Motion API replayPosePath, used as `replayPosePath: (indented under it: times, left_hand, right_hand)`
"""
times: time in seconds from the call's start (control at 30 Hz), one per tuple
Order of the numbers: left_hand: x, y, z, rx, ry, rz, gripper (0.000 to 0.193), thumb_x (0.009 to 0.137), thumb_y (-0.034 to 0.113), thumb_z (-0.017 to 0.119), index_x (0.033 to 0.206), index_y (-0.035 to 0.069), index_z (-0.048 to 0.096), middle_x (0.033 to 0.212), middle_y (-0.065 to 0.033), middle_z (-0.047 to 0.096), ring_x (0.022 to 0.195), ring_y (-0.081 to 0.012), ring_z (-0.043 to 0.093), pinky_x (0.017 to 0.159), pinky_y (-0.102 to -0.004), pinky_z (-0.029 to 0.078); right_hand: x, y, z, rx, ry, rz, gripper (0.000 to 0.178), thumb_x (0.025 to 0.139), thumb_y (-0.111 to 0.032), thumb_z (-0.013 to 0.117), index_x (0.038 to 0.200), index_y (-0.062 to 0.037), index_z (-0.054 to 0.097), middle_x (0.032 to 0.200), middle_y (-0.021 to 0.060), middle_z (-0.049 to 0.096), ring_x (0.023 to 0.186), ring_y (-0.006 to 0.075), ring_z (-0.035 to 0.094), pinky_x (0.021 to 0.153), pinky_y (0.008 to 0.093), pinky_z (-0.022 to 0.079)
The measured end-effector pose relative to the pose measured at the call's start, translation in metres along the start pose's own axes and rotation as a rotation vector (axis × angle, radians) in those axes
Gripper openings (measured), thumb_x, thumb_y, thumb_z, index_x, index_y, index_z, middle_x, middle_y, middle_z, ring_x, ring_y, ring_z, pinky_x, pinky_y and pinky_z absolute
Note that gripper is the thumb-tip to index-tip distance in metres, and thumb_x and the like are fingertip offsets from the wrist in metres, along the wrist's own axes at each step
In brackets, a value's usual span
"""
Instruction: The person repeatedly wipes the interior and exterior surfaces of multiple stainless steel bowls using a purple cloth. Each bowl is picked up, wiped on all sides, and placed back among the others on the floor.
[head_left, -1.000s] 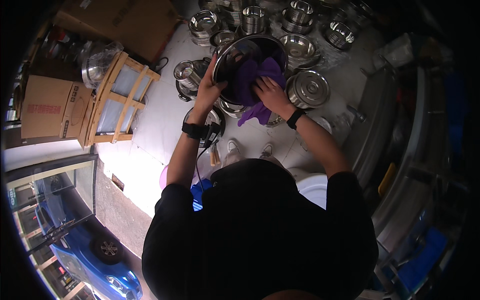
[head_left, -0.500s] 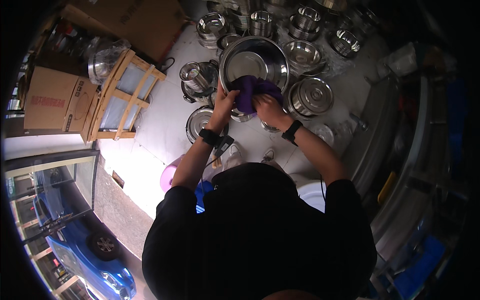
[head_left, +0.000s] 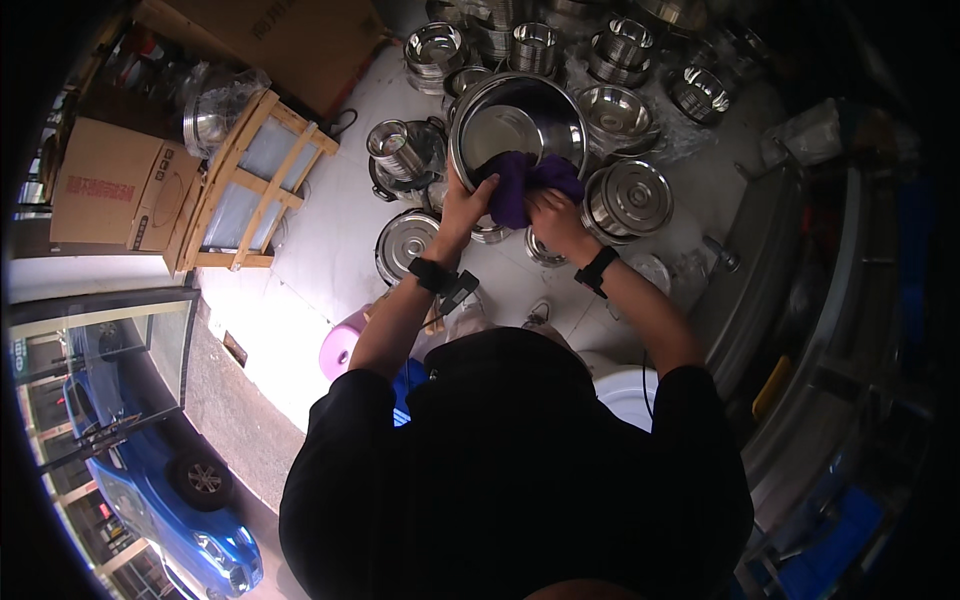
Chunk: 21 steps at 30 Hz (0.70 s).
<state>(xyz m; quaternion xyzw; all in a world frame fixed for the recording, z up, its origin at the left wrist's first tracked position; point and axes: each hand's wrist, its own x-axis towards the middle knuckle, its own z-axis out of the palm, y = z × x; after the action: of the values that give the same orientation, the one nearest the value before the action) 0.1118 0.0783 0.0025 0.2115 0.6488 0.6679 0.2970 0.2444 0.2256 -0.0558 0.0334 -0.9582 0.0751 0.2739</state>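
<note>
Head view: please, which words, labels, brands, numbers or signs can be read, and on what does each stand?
Cardboard box at left: a red printed line and dark side marks, wording not copied here.
Larger cardboard box above: dark characters, too dim to read.
Steel basin and purple cloth: no text visible.

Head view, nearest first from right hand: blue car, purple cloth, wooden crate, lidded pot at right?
1. Purple cloth, gripped by the right hand
2. Lidded pot, to its right
3. Wooden crate, left
4. Blue car, far lower left

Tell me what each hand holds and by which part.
Left hand: steel pot, by its near-left rim. Right hand: purple cloth, by its bunched right side.
</note>
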Motion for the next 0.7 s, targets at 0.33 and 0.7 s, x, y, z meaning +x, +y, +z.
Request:
replayPosePath:
  times: [0.33, 0.7]
  left_hand:
    - [-0.001, -0.030, -0.034, -0.152, -0.207, -0.007, 0.091, 0.075, -0.014, 0.046, 0.156, 0.007, 0.009, 0.146, -0.0116, 0.039, 0.133, -0.0201, 0.039, 0.110, -0.0281, 0.032]
    - [-0.016, -0.021, 0.000, 0.042, -0.166, -0.085, 0.093, 0.072, -0.015, 0.047, 0.156, 0.008, 0.016, 0.159, -0.0117, 0.022, 0.142, -0.0193, 0.029, 0.112, -0.0272, 0.027]
  right_hand:
    - [-0.032, 0.033, -0.006, -0.040, -0.491, -0.009, 0.045, 0.078, -0.009, 0.058, 0.123, -0.0095, 0.062, 0.131, 0.0130, 0.056, 0.129, 0.0293, 0.045, 0.114, 0.0402, 0.026]
    - [-0.034, -0.006, 0.013, 0.909, -0.482, 0.328, 0.050, 0.073, -0.012, 0.065, 0.122, -0.0026, 0.059, 0.132, 0.0224, 0.054, 0.128, 0.0363, 0.047, 0.111, 0.0431, 0.035]
